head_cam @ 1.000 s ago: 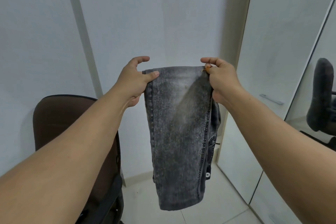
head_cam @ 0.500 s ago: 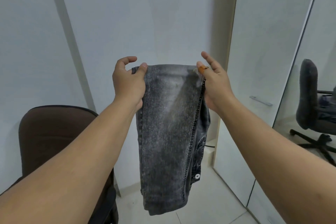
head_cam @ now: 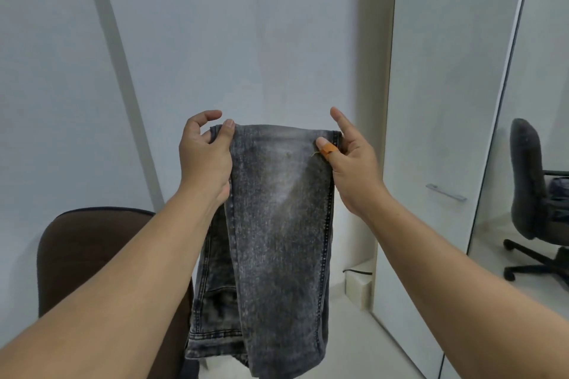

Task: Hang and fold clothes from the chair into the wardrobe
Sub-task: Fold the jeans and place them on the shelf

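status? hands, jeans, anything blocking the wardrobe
Left hand and right hand each pinch a top corner of the grey jeans. Jeans hang folded, mid-air. Wardrobe door shut; nothing else in the way.

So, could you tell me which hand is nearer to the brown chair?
The left hand. It grips the jeans above the brown chair and slightly right of it; the right hand holds their opposite edge, toward the wardrobe.

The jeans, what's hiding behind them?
Behind the jeans you can see white wall, the brown chair and floor. Whatever sits directly behind the fabric is covered.
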